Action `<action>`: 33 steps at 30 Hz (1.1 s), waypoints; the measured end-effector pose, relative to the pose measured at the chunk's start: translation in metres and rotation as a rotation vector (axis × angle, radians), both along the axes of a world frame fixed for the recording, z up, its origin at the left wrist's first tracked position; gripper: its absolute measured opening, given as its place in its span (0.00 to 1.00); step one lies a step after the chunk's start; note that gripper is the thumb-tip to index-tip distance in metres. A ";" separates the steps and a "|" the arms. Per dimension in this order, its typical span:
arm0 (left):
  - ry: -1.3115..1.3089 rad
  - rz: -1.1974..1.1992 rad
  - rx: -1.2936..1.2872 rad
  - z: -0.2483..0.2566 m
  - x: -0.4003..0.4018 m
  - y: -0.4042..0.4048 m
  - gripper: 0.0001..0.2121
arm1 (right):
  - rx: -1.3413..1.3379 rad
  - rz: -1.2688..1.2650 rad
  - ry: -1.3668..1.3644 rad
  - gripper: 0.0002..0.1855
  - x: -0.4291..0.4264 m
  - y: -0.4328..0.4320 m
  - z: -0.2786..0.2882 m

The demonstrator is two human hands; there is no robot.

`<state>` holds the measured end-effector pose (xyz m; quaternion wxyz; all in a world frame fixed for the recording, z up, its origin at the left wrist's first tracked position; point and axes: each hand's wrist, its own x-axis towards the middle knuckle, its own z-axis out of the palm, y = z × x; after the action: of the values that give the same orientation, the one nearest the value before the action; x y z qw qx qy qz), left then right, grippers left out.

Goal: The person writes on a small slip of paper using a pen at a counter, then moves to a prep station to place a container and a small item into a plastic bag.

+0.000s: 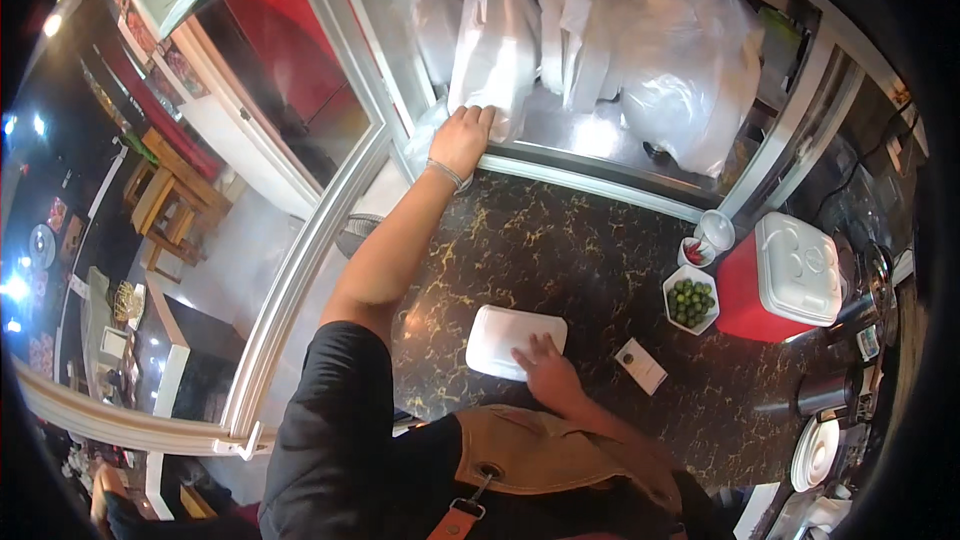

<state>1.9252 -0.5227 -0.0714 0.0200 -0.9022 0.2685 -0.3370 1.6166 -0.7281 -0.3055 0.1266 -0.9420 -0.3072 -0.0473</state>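
Note:
My left hand (461, 141) is stretched out to the far window ledge, against the lower front of a white plastic bag (496, 45). Its fingers are bent and their tips are hidden, so I cannot tell whether they grip the plastic. Nearer to me, a closed white takeout box (504, 340), apparently foam, lies on the dark marbled countertop (555, 247). My right hand (551, 373) rests on the box's right part with its fingers apart.
More filled plastic bags (686, 67) line the ledge behind the metal window frame (600, 186). On the right are a bowl of small green citrus fruits (690, 304), a cup of red chillies (696, 251), a red cooler with a white lid (780, 277), a printed card (641, 366) and stacked plates (814, 454).

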 end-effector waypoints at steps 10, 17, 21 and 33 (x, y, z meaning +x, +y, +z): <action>-0.039 -0.170 -0.247 0.087 -0.084 0.057 0.07 | -0.136 -0.044 0.134 0.33 -0.001 0.007 0.002; 0.123 -0.243 -1.010 0.129 -0.111 0.045 0.07 | -0.177 -0.067 0.226 0.33 -0.001 0.016 0.012; 0.248 -0.124 -0.935 0.142 -0.134 0.035 0.08 | -0.132 -0.053 0.163 0.30 -0.005 0.016 0.007; 0.291 -0.303 -1.298 0.132 -0.138 0.040 0.09 | -0.245 -0.161 0.342 0.32 -0.002 0.031 0.026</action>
<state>1.7867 -0.4828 0.0603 -0.6087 -0.7202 0.1353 -0.3040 1.6144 -0.6975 -0.2796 0.0574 -0.9661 -0.2087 0.1410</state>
